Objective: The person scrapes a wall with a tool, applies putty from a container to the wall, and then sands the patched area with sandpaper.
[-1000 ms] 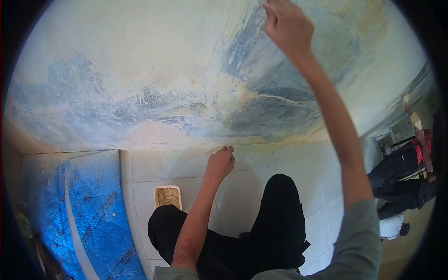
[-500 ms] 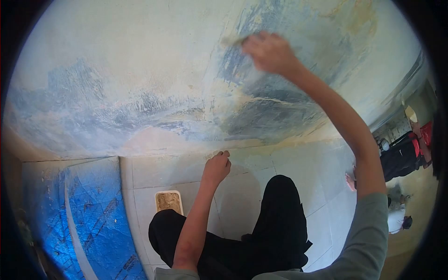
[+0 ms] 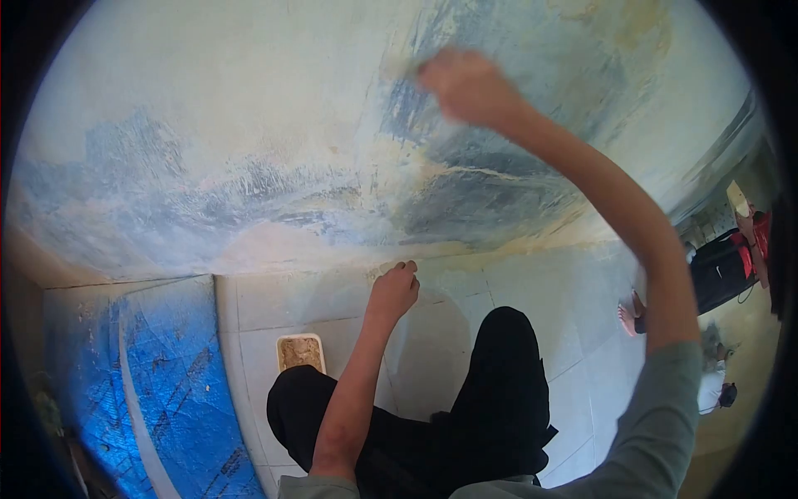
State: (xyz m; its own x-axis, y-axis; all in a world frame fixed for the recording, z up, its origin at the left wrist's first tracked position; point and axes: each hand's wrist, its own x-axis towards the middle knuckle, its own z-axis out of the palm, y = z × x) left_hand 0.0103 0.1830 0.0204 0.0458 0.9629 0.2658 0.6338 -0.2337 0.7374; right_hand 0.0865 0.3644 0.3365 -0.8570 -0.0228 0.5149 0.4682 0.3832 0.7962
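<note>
My right hand (image 3: 472, 87) is raised against the patchy blue-grey and cream wall (image 3: 249, 100). Its fingers are closed round a small hand tool (image 3: 407, 71), smeared by motion, whose tip is at the wall surface. Low down, my left hand (image 3: 394, 289) hovers near the foot of the wall, over the tiles. Its fingers are curled, and whether they hold anything is hidden. A pale rectangular tub (image 3: 301, 342) of brownish paste stands on the floor, partly covered by my left knee.
Blue sheeting (image 3: 174, 382) with dark smears lies on the floor at the left. Grey tiles (image 3: 573, 341) meet the wall. At the far right, one person in black shorts (image 3: 719, 270) holds a pale flat tool (image 3: 736, 198); another person in white (image 3: 712, 391) is lower down.
My right hand has shifted slightly left and up along the wall with the tool. My left hand has risen a little to the right, still curled. The tub has stayed put.
</note>
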